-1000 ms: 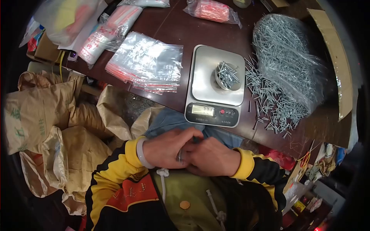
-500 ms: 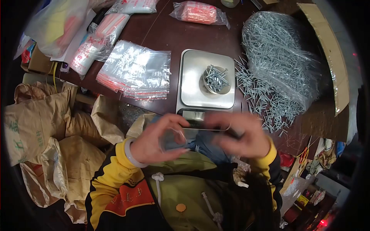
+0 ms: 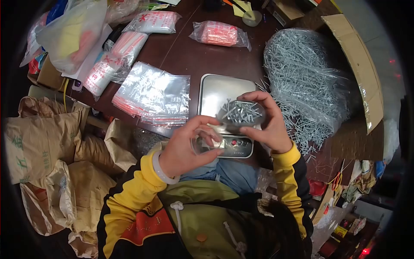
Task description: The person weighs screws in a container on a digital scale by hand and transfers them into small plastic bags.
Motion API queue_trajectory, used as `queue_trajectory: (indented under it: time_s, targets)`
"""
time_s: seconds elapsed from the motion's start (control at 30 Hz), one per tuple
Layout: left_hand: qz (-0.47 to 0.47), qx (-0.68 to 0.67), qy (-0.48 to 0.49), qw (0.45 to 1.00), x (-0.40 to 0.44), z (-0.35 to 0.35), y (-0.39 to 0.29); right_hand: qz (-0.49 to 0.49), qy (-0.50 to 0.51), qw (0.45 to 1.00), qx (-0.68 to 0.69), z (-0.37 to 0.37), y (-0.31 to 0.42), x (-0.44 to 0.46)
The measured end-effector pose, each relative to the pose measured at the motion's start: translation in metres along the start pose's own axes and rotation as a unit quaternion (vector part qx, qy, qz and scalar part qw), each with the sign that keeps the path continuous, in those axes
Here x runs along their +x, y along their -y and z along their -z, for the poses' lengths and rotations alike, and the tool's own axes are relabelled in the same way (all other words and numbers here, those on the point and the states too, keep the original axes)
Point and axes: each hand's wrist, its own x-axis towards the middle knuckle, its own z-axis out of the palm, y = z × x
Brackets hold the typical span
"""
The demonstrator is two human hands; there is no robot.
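The right hand (image 3: 275,131) is clamped on a cup of screws (image 3: 241,113), thumb at its near side and fingers curled round its far right side. The cup is held above the scale (image 3: 224,88), tilted, its mouth facing up towards the camera. The left hand (image 3: 181,149) grips a clear bag (image 3: 206,143), thumb and fingers spread around its rounded mouth, just beside the cup and in front of part of the scale's display. How firmly each fingertip presses the film I cannot tell.

The scale sits at the near edge of the desk (image 3: 183,56). To its left, also by the near edge, lies a stack of flat clear bags (image 3: 153,93) with red edges. Wrapped packs (image 3: 157,21) lie beyond and left of the stack, and another red and clear pack (image 3: 220,34) lies farther back, beyond the scale. On the right side of the desk a big bag of screws (image 3: 302,69) bulges beside loose screws (image 3: 308,134), which spread towards the near right corner. A cardboard flap (image 3: 358,64) stands to the right of the big bag.
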Motion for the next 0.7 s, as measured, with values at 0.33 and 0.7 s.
queue_trajectory:
  time_s: [0.33, 0.7]
  targets:
    - [-0.103, -0.057, 0.001, 0.993, 0.036, -0.031, 0.011, 0.092, 0.151, 0.888, -0.425, -0.034, 0.084, 0.012]
    - [-0.111, -0.053, 0.059, 0.991, 0.022, -0.010, 0.003, 0.019, -0.054, 0.961, -0.270, 0.007, -0.016, -0.007]
